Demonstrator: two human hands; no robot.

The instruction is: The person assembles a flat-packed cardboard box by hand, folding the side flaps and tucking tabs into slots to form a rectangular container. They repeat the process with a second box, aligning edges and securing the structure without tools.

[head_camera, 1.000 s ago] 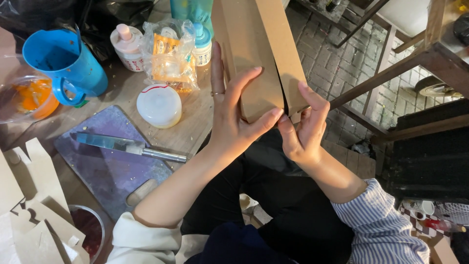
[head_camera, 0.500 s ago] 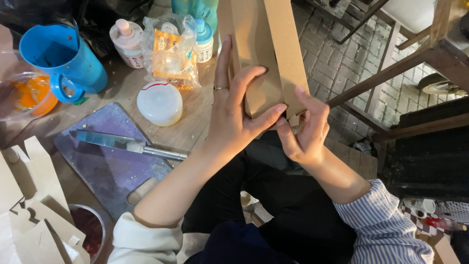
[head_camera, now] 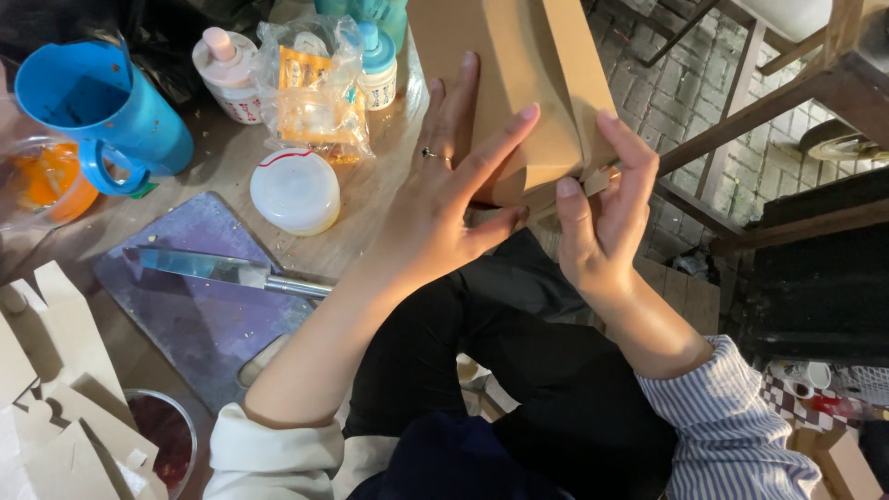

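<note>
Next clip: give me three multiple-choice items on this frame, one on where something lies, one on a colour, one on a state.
1. Where does the knife lie?
A. On the purple cutting board
B. Inside the mug
C. On the brick floor

2. What colour is the mug?
A. Red
B. Blue
C. White

3. How do the hands meet the cardboard box?
A. Only the left hand touches it
B. Neither hand touches it
C. The left hand lies flat on its side and the right hand pinches a flap at its lower corner

Answers:
1 A, the blade rests across the board.
2 B, its body and handle are bright blue.
3 C, left fingers spread over the panel while the right thumb and fingers close on the flap.
</note>
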